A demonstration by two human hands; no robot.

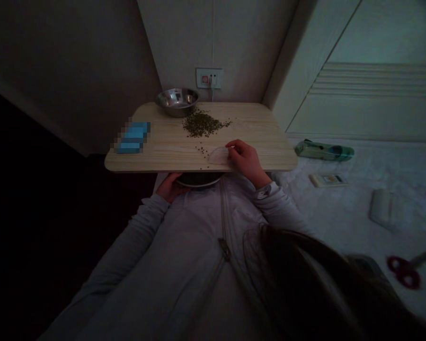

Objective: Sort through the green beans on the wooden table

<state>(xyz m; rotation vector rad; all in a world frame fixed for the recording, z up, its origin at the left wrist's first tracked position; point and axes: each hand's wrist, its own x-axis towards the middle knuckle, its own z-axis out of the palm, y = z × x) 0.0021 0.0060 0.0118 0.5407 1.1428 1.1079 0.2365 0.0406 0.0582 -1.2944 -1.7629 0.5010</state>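
My right hand point(246, 161) is closed on a thin, pale, half-round scraper point(218, 156), which rests on the light wooden table point(156, 158) near its front edge. A few small green beans, which look like mung beans, lie just left of the scraper. Farther back spreads the main pile of mung beans point(201, 124). Below the front edge, my left hand point(173, 187) grips the left side of a dark round dish with a pale rim point(200, 181). The tabletop hides the dish's far part, and some left fingers are out of sight.
A shiny metal bowl point(177, 102) stands at the table's back left, near a blue, partly blurred item point(134, 137). A wall socket point(208, 78) with a plugged-in cord is behind. On the white bedding right lie a green packet point(324, 150) and red-handled scissors point(404, 272).
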